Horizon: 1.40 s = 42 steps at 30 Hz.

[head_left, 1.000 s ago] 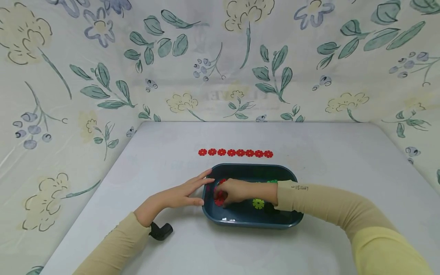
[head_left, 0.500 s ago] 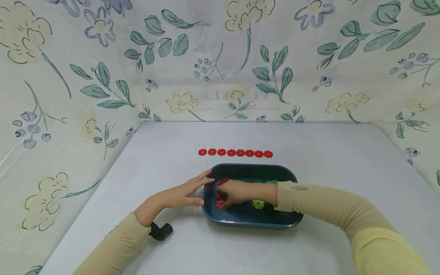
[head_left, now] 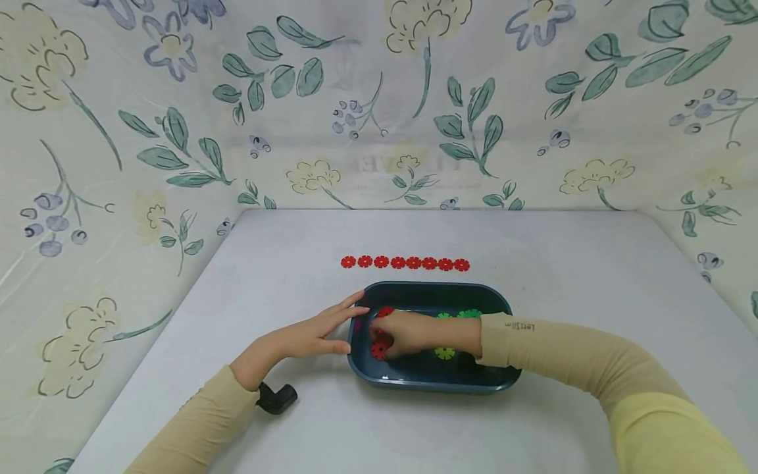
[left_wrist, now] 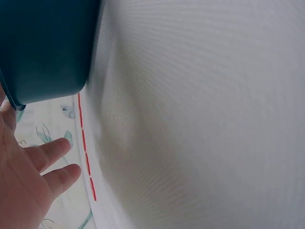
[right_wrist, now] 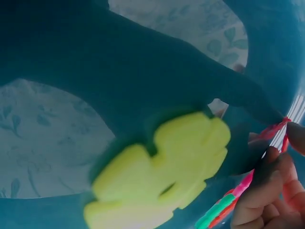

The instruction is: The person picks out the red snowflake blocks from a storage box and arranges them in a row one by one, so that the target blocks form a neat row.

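Observation:
A dark teal plastic basin [head_left: 438, 387] stands on the white table with several flower-shaped plastic discs inside. My left hand [head_left: 296, 341] touches its left rim with spread, straight fingers. My right hand [head_left: 408, 332] reaches into the basin's left end. In the right wrist view, its curled fingers pinch a red flower-shaped disc [right_wrist: 286, 140], partly covered by them. Another red disc [head_left: 379, 350] shows beside the fingertips in the head view. A yellow-green disc [right_wrist: 162, 176] lies in the basin below the wrist. Pink, green and red disc edges appear near the right hand.
Behind the basin, several red discs [head_left: 398, 263] lie in a straight row. Green discs [head_left: 470, 314] sit at the basin's right end. A black curved object [head_left: 278, 399] is by the left wrist. Floral sheeting [head_left: 379, 145] rises behind the table.
My right fingers shift slightly among the red discs at the basin's left end, and the forearm moves a little rightward. The left hand and the row of red discs stay put.

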Motion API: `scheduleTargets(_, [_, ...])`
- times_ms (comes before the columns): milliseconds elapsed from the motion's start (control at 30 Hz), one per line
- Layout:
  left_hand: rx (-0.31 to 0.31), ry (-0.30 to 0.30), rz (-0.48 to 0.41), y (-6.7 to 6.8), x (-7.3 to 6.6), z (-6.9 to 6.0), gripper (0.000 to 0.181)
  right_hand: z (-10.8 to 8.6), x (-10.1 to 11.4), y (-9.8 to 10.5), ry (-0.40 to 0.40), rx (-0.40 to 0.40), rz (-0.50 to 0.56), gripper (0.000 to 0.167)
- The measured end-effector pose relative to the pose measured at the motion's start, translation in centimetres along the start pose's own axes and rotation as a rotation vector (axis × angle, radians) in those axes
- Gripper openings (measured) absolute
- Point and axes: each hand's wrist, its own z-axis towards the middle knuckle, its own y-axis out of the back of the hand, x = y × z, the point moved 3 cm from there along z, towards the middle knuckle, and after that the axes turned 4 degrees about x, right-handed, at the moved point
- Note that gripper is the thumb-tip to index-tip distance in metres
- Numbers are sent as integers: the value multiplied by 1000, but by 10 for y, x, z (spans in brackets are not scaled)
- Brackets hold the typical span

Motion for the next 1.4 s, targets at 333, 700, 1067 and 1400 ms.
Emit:
scheduleTargets(333, [0, 9, 5, 0, 0, 1, 66, 3, -11, 4, -38, 23, 210, 31])
scheduleTargets(700, [10, 5, 5, 0, 1, 1, 67, 3, -13, 7, -127, 16, 325, 32])
scheduleTargets(1067, [16, 20, -5, 0, 3, 0, 67, -8, -15, 37, -147, -65, 395, 36])
scheduleTargets(1400, [7, 23, -1, -1, 4, 1, 67, -31, -26, 74, -157, -169, 430, 38])
